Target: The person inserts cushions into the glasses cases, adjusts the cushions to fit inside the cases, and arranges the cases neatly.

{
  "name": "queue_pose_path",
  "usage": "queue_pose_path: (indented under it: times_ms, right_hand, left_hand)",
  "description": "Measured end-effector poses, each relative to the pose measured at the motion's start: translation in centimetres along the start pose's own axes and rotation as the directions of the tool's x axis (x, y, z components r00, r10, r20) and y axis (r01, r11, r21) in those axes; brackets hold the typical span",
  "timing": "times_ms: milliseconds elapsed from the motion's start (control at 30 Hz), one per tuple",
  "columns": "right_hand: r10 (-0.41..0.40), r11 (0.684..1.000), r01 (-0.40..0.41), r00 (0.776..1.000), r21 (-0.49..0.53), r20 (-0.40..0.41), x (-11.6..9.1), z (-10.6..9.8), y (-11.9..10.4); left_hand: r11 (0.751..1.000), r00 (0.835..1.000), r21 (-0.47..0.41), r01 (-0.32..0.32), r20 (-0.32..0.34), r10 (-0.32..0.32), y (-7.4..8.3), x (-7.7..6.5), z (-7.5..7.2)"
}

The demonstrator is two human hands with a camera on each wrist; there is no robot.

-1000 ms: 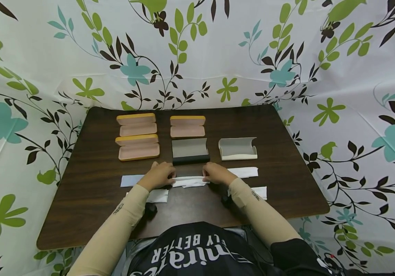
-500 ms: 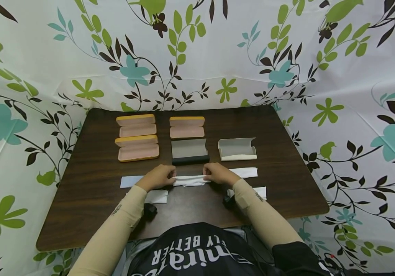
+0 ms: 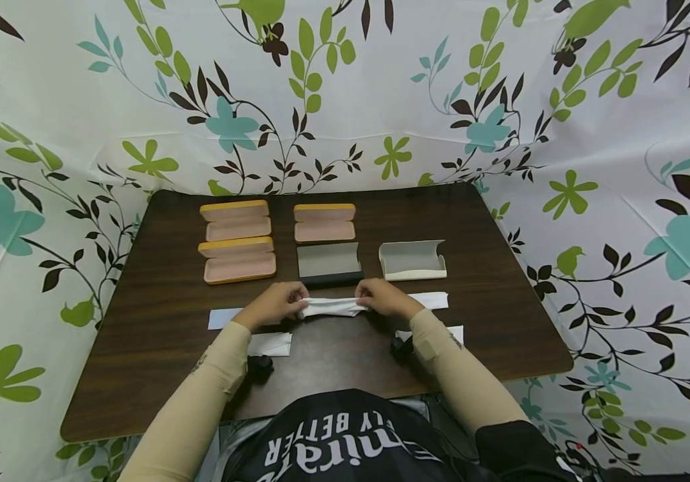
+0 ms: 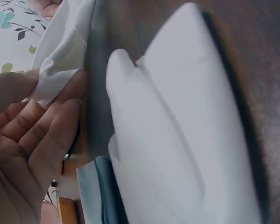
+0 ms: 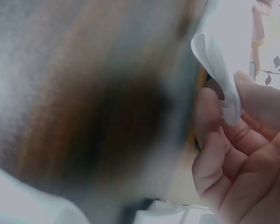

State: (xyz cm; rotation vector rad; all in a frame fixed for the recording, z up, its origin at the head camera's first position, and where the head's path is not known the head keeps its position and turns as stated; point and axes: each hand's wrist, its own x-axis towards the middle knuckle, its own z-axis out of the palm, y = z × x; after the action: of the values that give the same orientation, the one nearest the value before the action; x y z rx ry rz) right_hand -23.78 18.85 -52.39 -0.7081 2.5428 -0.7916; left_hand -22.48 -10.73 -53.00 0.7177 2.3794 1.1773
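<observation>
Where between fingers [image 4: 58,128], white cloth [image 3: 331,306] hidden.

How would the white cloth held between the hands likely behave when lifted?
Probably floppy: the white cloth bunches into creases at the left hand. Likely light: the right hand holds its other end with just a pinch.

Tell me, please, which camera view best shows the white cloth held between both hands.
The head view: it shows the white cloth spanning from left hand to right hand. Each wrist view shows one pinched end larger, the rest foreshortened.
</observation>
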Motion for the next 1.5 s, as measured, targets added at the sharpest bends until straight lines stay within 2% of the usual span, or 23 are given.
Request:
queue_pose_path:
  times_ms: [200, 367, 767, 1067, 1233, 1367, 1500]
  right_hand:
    - [0.004, 1.0, -0.003, 1.0, 0.027, -0.02, 0.5, -0.6, 0.5]
    - [0.005, 0.999, -0.003, 0.999, 0.039, -0.044, 1.1, -1.0, 0.5]
    - [0.038, 0.998, -0.03, 0.989, 0.058, -0.143, 2.4, -1.8, 0.4]
    - [0.056, 0.997, -0.045, 0.982, 0.068, -0.179, 3.4, -2.2, 0.4]
    - [0.076, 0.995, -0.062, 0.981, 0.081, -0.179, 3.8, -2.5, 0.5]
    - [0.077, 0.996, -0.066, 0.979, 0.066, -0.19, 4.2, -2.4, 0.6]
    - [0.078, 0.996, -0.068, 0.976, 0.054, -0.203, 4.5, -2.3, 0.7]
  left_hand:
    - [0.989, 0.999, -0.139, 0.041, -0.012, -0.043, 0.3, 0.1, -0.6]
    - [0.984, 0.996, -0.165, 0.066, -0.047, -0.075, 0.5, 0.5, -1.0]
    - [0.989, 0.983, -0.12, 0.09, -0.146, -0.107, -0.2, 2.0, -1.3]
    - [0.986, 0.978, -0.137, 0.093, -0.175, -0.117, -0.7, 2.8, -1.5]
    - [0.994, 0.975, -0.071, 0.082, -0.202, -0.095, -0.8, 3.3, -1.9]
    - [0.999, 0.969, 0.001, 0.053, -0.241, -0.051, -1.2, 3.6, -2.0]
    - [0.998, 0.967, 0.029, 0.047, -0.252, -0.038, -1.3, 3.6, -2.0]
